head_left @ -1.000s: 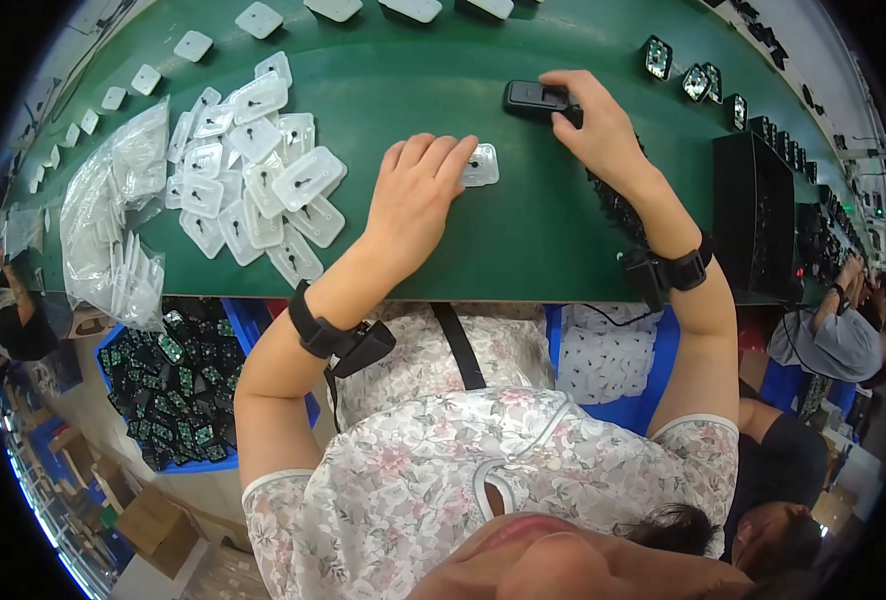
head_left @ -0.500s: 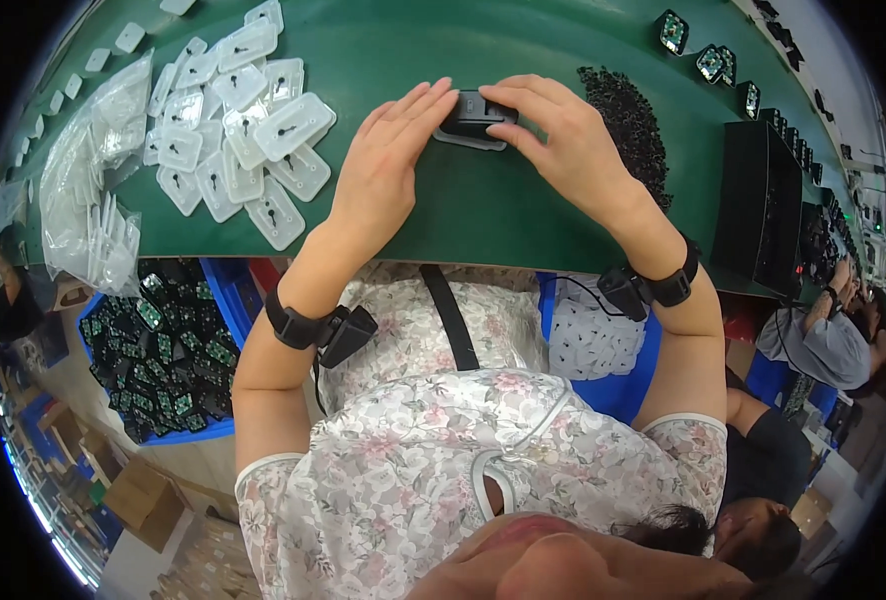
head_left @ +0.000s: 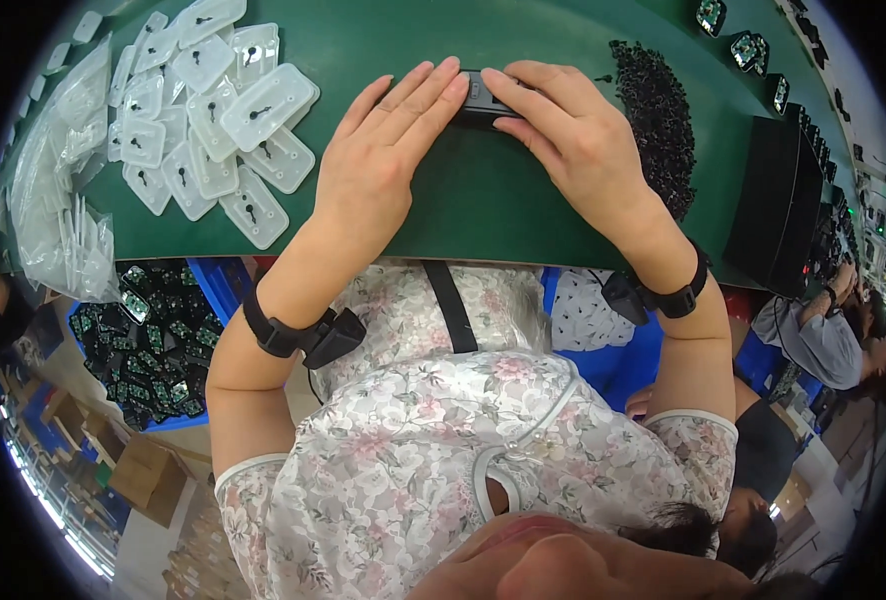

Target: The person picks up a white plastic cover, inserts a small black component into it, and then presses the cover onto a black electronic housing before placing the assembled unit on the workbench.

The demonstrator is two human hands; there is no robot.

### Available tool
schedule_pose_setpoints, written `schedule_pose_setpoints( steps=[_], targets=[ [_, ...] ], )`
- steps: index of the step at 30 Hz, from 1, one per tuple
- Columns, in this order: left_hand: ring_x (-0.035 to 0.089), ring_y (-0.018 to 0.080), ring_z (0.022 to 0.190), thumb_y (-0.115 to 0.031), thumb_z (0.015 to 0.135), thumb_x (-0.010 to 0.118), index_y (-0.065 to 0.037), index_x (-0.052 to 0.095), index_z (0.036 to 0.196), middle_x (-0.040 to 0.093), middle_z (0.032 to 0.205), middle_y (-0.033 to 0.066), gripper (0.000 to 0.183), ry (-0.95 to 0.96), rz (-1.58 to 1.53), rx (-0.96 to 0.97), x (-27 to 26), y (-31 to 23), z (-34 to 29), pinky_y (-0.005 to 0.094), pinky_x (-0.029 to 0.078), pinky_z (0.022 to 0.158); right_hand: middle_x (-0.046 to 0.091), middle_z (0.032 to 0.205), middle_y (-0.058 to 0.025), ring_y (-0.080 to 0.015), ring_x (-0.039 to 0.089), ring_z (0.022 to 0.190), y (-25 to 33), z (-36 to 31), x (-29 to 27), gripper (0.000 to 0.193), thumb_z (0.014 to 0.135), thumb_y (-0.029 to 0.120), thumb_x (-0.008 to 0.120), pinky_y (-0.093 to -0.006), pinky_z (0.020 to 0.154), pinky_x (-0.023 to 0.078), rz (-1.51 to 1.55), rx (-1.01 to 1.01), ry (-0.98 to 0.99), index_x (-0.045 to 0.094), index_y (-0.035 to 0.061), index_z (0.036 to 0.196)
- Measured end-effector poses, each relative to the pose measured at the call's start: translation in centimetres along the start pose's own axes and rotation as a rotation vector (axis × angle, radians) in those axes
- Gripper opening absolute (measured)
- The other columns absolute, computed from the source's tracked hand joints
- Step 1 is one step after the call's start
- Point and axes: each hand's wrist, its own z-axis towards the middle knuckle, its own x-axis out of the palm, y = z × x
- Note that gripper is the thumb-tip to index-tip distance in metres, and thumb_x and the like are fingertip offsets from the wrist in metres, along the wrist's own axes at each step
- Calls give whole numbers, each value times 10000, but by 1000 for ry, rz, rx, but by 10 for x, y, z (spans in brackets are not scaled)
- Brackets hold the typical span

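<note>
A small black plastic casing [head_left: 476, 90] lies on the green table between my hands, mostly covered by fingers. My left hand [head_left: 375, 150] has its fingers stretched and close together, their tips gripping the casing's left end; its thumb is hidden. My right hand [head_left: 575, 125] holds the right end, thumb at the near side and fingers over the top. Left of my hands spreads a heap of translucent white plastic plates [head_left: 258, 108], each with a small dark keyhole-shaped mark or part. A pile of tiny black parts [head_left: 658, 125] lies beyond my right hand.
Clear plastic bags [head_left: 58, 165] cover the table's left end. A black box [head_left: 778, 200] stands at the right, with open casings holding green circuit boards [head_left: 750, 52] farther back. Below the table edge, a blue bin [head_left: 218, 290] of circuit-board casings sits left. Another person [head_left: 808, 335] sits at far right.
The view has shifted, so the table's contents sit higher. My fingers have closed farther over the casing, hiding more of it, including the lighter edge beneath it seen before.
</note>
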Motion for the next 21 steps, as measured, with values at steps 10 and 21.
schedule_pose_setpoints(
  steps=[10, 21],
  targets=[
    [548, 244, 1123, -56, 764, 578, -25, 520, 1253, 535, 1287, 100, 494, 10, 214, 75, -2, -10, 5, 362, 422, 955, 598, 1032, -95, -266, 592, 899, 7, -12, 14, 450, 713, 32, 691, -331, 720, 511, -87, 63, -133, 617, 88, 1154],
    [627, 216, 789, -206, 836, 642, 21, 613, 1068, 671, 906, 105, 325, -81, -389, -390, -1, -12, 29, 307, 475, 699, 587, 1149, -100, -166, 557, 1071, 3, 4, -5, 404, 863, 121, 651, -272, 935, 425, 1164, 601, -204, 513, -14, 1217]
  ],
)
